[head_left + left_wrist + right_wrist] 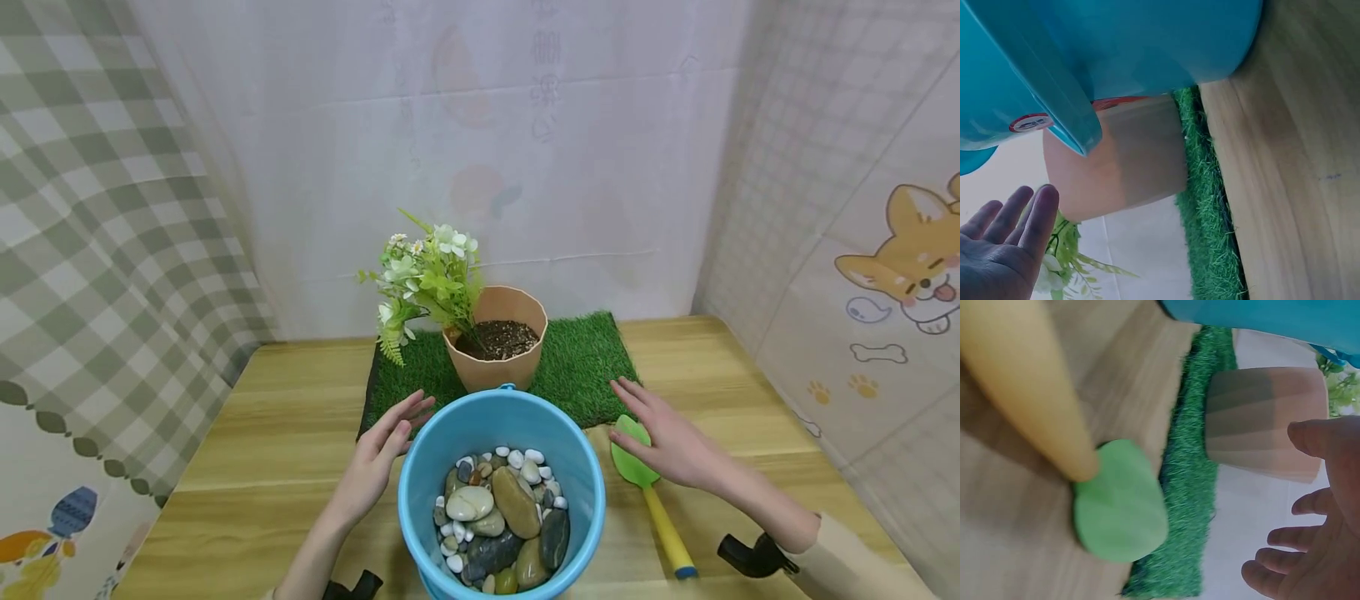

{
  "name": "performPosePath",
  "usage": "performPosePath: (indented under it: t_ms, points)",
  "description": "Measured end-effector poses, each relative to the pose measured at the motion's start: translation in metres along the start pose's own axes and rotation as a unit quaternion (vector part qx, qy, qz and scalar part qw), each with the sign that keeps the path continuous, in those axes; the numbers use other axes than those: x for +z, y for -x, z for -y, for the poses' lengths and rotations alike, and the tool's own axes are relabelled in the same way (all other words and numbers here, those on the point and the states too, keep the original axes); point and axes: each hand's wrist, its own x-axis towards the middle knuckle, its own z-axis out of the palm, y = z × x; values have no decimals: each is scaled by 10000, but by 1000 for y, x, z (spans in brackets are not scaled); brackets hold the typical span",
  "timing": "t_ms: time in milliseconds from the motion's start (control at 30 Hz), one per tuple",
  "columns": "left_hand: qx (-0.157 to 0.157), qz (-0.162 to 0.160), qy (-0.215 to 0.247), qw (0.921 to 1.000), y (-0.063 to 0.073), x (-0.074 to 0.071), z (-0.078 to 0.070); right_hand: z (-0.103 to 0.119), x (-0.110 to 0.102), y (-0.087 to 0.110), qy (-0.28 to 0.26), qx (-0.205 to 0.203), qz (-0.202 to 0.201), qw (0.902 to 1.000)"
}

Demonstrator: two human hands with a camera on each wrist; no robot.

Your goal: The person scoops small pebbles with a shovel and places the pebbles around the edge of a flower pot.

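Flanking the blue bucket (510, 421), left hand (384, 437) and right hand (667, 437) sit apart, gripping nothing. Bucket's just before the pot (491, 377). Probably heavy with stones (516, 502), stiff, slick-walled; best hold: opposite rim sides.

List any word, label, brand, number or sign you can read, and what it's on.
No text is legible.
Blue bucket: red-edged oval label, too small and blurred to read.
White backdrop: faint characters, too blurred to read.
Wooden tabletop: small purple mark, too blurred to tell whether it's writing.
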Motion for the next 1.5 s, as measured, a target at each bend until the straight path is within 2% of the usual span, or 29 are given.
performPosePath:
  t_ms: [267, 533, 700, 800, 1067, 1233, 1500]
  points:
    - [230, 72, 349, 9991, 4, 6, 2, -11, 6, 26, 177, 91, 56, 9998]
    - [225, 22, 418, 9989, 14, 12, 3, -17, 19, 52, 343, 9, 125, 9993]
    - [86, 102, 409, 9991, 15, 13, 1, -20, 26, 65, 430, 124, 232, 9987]
    - [165, 151, 472, 9986, 15, 15, 2, -20, 29, 71, 438, 183, 276, 9985]
    - [545, 313, 662, 9958, 15, 17, 6, -20, 33, 81, 475, 386, 458, 9971]
    - [427, 490, 863, 9941, 15, 18, 5, -20, 33, 83, 487, 559, 615, 9953]
    - [249, 515, 1027, 9931, 14, 18, 3, -24, 33, 88, 465, 600, 556, 9956]
